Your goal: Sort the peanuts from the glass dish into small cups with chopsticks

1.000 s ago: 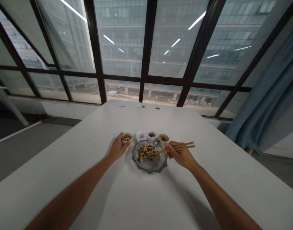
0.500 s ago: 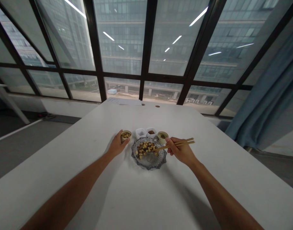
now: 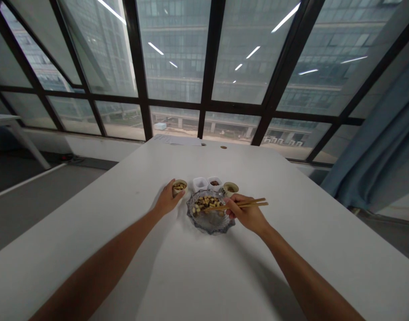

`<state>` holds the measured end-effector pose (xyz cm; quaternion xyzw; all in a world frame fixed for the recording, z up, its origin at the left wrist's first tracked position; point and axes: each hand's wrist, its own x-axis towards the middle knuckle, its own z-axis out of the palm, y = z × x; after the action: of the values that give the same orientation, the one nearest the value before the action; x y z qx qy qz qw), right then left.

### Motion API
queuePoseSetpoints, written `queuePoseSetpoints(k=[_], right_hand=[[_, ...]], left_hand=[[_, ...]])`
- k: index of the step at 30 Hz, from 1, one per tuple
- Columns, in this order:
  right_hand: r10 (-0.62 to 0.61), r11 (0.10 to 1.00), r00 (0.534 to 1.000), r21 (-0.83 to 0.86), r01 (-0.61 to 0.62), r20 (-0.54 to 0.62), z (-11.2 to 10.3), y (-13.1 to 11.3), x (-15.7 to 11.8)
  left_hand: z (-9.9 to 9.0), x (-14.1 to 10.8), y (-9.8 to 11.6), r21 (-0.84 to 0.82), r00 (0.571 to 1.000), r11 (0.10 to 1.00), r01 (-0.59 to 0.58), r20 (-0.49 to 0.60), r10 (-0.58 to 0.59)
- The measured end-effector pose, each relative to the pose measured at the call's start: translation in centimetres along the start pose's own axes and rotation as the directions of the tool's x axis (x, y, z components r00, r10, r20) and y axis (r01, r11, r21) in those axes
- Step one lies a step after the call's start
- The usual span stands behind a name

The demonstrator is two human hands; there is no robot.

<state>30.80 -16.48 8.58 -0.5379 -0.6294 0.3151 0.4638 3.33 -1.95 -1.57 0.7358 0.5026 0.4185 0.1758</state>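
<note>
Tall dark-framed windows (image 3: 176,73) at twelve o'clock; stretching toward them, a white table (image 3: 177,272), with a blue curtain (image 3: 374,151) hanging at two. On the table, a scalloped glass bowl (image 3: 209,226) at twelve. From here, clock centred on that bowl: right hand (image 3: 247,216) at three, thumb and fingers pinching wooden chopsticks (image 3: 218,207); left hand (image 3: 167,199) at ten, thumb and fingers curved around a small cup (image 3: 177,191) of pieces, just beside the bowl. Cannot tell whether lifted or resting on the table. At one, a second cup (image 3: 228,193); at eleven, a white dish (image 3: 200,183); at twelve, a dish of dark bits (image 3: 215,189). Chopsticks slanting in from three, tips among nut-like pieces (image 3: 204,203) heaped inside the bowl toward eleven. Too small to tell whether gripping one. Step in hand, apparently: working through the heap with the tips. Called for next, by judgement: tips closed evenly on a single piece, cup steady and upright.
</note>
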Motion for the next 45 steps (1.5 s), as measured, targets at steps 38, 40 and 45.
queuePoseSetpoints(k=[38,40,45], right_hand=[[-0.450,0.765,0.873,-0.424,0.485,0.187,0.3,0.2,-0.4],[-0.466,0.754,0.869,-0.438,0.489,0.167,0.3,0.2,-0.4],[-0.434,0.803,0.900,-0.436,0.407,0.039,0.1,0.1,-0.6]], left_hand=[[-0.1,-0.1,0.3,0.021,1.000,1.000,-0.006,-0.006,0.006],[-0.1,-0.1,0.4,0.014,1.000,1.000,-0.007,-0.016,0.007],[0.0,-0.1,0.4,-0.008,1.000,1.000,-0.015,-0.023,0.015]])
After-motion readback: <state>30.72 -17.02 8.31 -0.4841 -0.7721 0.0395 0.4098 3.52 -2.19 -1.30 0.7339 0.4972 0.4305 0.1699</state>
